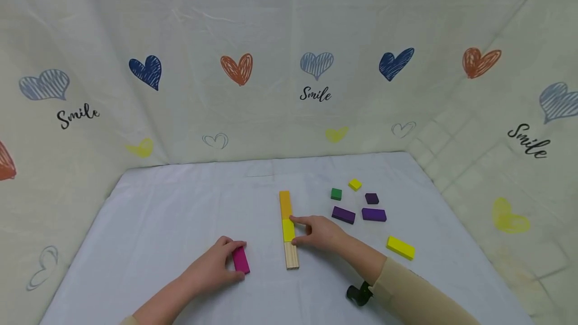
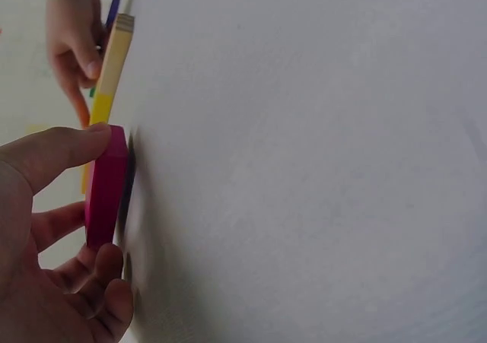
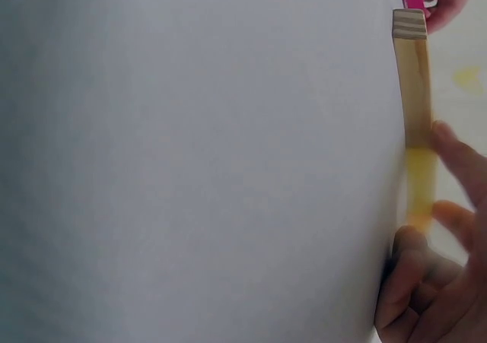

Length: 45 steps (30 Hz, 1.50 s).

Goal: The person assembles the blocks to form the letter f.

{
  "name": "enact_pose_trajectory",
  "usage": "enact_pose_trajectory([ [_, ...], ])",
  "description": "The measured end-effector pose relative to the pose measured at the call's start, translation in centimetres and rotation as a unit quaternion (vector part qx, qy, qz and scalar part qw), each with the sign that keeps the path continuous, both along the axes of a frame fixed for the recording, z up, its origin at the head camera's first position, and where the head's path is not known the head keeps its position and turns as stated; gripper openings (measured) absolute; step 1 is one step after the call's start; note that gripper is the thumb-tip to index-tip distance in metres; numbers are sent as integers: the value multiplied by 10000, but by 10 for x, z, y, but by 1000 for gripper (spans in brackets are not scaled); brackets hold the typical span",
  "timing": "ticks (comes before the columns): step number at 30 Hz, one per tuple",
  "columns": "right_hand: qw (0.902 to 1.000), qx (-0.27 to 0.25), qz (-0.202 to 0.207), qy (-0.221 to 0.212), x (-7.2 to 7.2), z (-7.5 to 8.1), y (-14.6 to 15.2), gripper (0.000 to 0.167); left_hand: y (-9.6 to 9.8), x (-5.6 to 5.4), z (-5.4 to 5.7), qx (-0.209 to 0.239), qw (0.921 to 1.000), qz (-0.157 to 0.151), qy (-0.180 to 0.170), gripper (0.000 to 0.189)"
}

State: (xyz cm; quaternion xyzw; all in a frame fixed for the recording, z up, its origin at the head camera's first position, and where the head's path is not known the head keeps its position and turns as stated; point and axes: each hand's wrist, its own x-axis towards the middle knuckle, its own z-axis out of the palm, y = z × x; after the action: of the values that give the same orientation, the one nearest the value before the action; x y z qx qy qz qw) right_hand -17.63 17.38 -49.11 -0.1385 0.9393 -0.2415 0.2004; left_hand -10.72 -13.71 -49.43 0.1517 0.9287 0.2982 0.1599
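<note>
My left hand (image 1: 209, 268) pinches a pink block (image 1: 241, 260) between thumb and fingers. In the left wrist view the pink block (image 2: 106, 189) has a dark shadow beside it on the cloth; whether it touches the cloth I cannot tell. To its right lies a straight row: an orange block (image 1: 286, 204) at the far end, a yellow block (image 1: 288, 230) in the middle, a plain wood block (image 1: 291, 256) nearest me. The thumb and forefinger of my right hand (image 1: 322, 232) touch the row's right side around the yellow block; its other fingers are curled under.
Right of the row lie a green block (image 1: 336, 194), a small yellow block (image 1: 354, 184), several purple blocks (image 1: 374, 214) and a longer yellow block (image 1: 401, 248). A black object (image 1: 358, 295) lies by the right sleeve (image 1: 415, 290). A heart-printed cloth (image 1: 271, 114) rises behind the table.
</note>
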Motion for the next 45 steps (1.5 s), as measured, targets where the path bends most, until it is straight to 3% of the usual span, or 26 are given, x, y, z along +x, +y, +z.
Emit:
enact_pose_trajectory([
  [5,10000,-21,24,40,0,-1,1,69,4,-15,4,-9,9998,222,-22,69],
  [12,10000,-32,29,62,0,-3,1,69,14,-46,7,-208,9983,539,-47,72],
  [20,10000,23,-4,27,0,-1,1,71,31,-83,2,-395,9966,727,-1,73],
  [27,10000,-77,-24,-10,0,0,0,70,41,-108,-3,-613,9939,921,9,75],
  [36,10000,-72,-55,13,1,0,0,70,53,-123,0,-627,9913,1159,-30,75],
  [45,10000,-61,-11,37,1,2,0,69,57,-127,2,-830,9895,1181,34,79],
])
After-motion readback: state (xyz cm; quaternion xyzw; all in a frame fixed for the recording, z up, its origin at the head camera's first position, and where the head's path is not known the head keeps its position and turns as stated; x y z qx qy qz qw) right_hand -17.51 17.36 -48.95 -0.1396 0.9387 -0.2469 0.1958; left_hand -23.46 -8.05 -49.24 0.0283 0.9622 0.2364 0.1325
